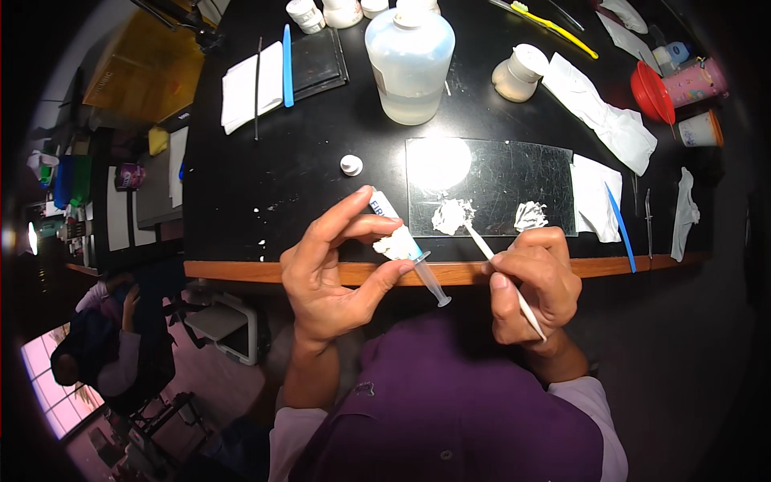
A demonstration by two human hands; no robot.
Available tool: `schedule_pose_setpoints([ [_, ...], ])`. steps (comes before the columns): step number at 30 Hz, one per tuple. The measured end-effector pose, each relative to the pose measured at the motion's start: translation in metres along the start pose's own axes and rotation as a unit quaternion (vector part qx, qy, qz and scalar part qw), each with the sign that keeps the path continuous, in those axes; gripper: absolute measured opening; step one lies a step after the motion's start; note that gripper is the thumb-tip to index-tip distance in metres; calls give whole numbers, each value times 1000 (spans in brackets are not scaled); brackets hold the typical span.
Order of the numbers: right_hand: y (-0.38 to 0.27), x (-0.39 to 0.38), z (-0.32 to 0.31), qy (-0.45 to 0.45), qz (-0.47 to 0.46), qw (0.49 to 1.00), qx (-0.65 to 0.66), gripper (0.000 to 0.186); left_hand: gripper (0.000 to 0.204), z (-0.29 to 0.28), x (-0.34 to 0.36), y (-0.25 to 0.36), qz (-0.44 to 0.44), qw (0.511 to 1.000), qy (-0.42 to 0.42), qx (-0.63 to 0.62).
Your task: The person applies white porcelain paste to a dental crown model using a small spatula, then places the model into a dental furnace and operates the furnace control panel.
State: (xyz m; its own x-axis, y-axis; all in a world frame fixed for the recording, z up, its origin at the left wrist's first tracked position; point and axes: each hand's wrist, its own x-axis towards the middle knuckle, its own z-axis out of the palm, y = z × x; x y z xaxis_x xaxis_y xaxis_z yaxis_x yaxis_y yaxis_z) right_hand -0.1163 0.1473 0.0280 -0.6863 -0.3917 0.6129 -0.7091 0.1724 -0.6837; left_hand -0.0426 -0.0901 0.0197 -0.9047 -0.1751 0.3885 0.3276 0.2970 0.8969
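Observation:
Near the table's front edge, my left hand [325,265] is closed around a plastic syringe [430,283] with a white and blue label and a clear plunger pointing down to the right. A lump of white paste [393,244] sits against the syringe by the fingertips. My right hand [540,281] grips a slim white mixing stick [480,241] like a pen. Its upper tip touches a smeared mound of white paste [451,215] on the glass slab [502,173]. Beyond my right fingers lies a second white, streaky mound [530,214] on the same slab.
A small white cap [351,165] stands left of the slab. Behind are a large translucent bottle [409,68] and a small jar [519,74]. White papers and a blue stick [621,227] lie right; a black pad [317,64] is back left. Another person [96,345] sits far left.

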Motion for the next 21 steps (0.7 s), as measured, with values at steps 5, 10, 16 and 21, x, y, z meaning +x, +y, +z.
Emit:
schedule_pose_setpoints([
  [5,-10,9,8,9,-17,993,117,23,85,10,6,2,20,1000,2,-21],
  [10,-7,2,16,18,-67,992,105,25,79,19,7,-1,30,998,35,-50],
  [16,-3,-7,28,49,-104,990,79,21,77,20,4,-4,35,998,42,-42],
  [21,-3,-7,29,43,-120,989,69,20,75,19,4,-8,43,997,42,-39],
])
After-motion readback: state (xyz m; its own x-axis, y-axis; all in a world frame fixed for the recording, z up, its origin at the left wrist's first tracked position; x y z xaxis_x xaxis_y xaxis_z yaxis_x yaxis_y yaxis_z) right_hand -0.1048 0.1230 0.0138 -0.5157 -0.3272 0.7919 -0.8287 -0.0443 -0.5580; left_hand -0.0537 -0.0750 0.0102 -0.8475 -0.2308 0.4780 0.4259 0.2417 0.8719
